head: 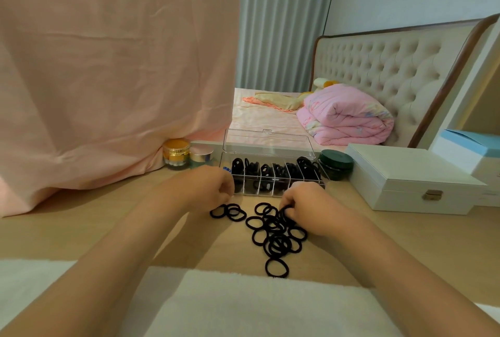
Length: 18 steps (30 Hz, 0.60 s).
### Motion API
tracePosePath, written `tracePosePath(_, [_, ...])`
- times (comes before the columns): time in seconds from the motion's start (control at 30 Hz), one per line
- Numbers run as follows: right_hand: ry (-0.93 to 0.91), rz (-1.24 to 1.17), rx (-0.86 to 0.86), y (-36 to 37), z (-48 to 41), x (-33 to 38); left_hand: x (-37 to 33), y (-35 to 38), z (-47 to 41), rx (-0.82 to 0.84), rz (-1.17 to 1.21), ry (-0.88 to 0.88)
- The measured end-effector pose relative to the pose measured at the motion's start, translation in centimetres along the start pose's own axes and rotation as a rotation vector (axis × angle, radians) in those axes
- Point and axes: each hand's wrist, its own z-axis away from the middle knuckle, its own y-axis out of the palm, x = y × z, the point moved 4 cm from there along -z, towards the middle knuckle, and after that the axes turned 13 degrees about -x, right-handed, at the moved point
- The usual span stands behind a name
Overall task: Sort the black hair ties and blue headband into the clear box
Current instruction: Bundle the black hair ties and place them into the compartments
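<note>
Meanwhile, right hand [304, 208] pinched likely soft, light hair ties [274, 230] by a loop; left hand [213, 188] curled, hold unclear.

Hidden behind the left hand [208, 188]: nearly all of the blue headband [226, 169] and the front left corner of the clear box [270, 144]. Curled fingertips out of sight there; pinching or only touching the black hair ties [276, 231], cannot tell. Cut off at right edge: light blue box [470, 144].

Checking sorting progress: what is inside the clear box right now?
Black hair ties stand in several compartments of the clear box, lid open. A scrap of blue, likely the headband, shows at its left end; the left hand covers the rest of that end.
</note>
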Motion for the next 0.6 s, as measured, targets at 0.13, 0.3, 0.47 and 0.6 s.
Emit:
tracePosePath(0.13, [0.036, -0.106, -0.057, -1.3, 0.3, -0.9, 0.0, 0.5, 0.1, 0.041, -0.034, -0.029])
tracePosePath(0.3, [0.002, -0.236, -0.193, -2.2, -0.7, 0.4, -0.8, 1.2, 0.1, 0.053, -0.063, -0.062])
tracePosePath(0.47, [0.042, 0.037, -0.018, 1.0, -1.8, 2.0, -1.4, 1.6, -0.2, 0.033, -0.003, -0.063])
tracePosePath(0.6, [0.037, 0.046, 0.036, 0.6, -1.9, 2.2, -0.6, 1.3, -0.3, -0.011, 0.053, -0.059])
